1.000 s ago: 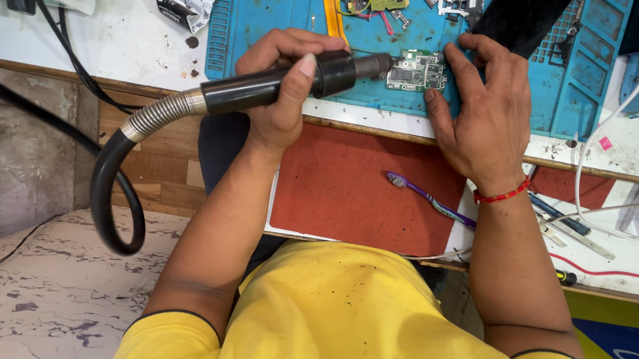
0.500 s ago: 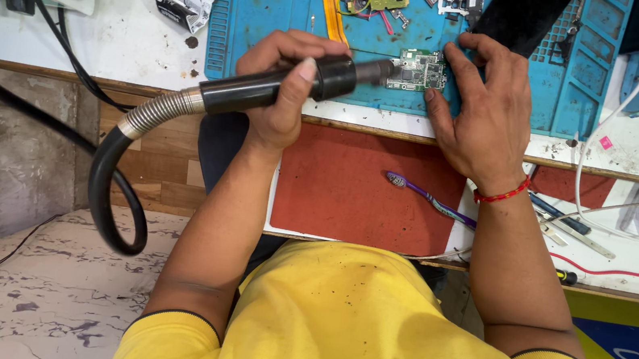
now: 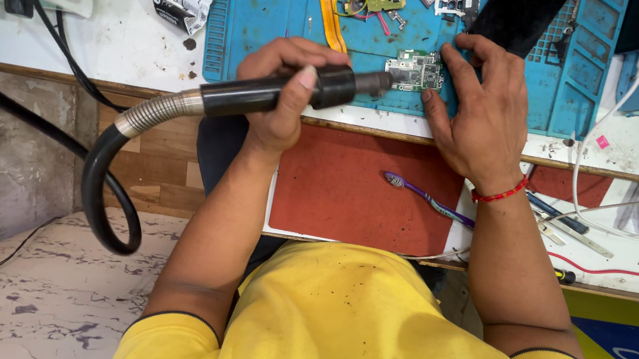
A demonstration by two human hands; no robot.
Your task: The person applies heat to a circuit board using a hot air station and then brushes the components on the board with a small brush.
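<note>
My left hand [image 3: 286,86] grips the black handle of a hot-air wand [image 3: 265,96], whose nozzle [image 3: 376,83] points at a small green circuit board [image 3: 414,71]. The board lies on a blue work mat [image 3: 275,12] on the bench. My right hand [image 3: 478,114] rests flat on the mat with its fingers pressed against the board's right and near edges, holding it in place. A ribbed metal-and-black hose [image 3: 113,170] loops down from the wand to the left. A red thread band circles my right wrist.
Loose phone parts, an orange flex cable [image 3: 331,15] and screws lie at the mat's far side. A purple toothbrush [image 3: 426,201] rests on a red pad [image 3: 358,192] on a lower shelf. White and red cables [image 3: 621,233] run at right. A dark device [image 3: 519,13] lies above my right hand.
The wand's nozzle has shifted slightly along the board's left edge. My right hand has stayed on the board.
</note>
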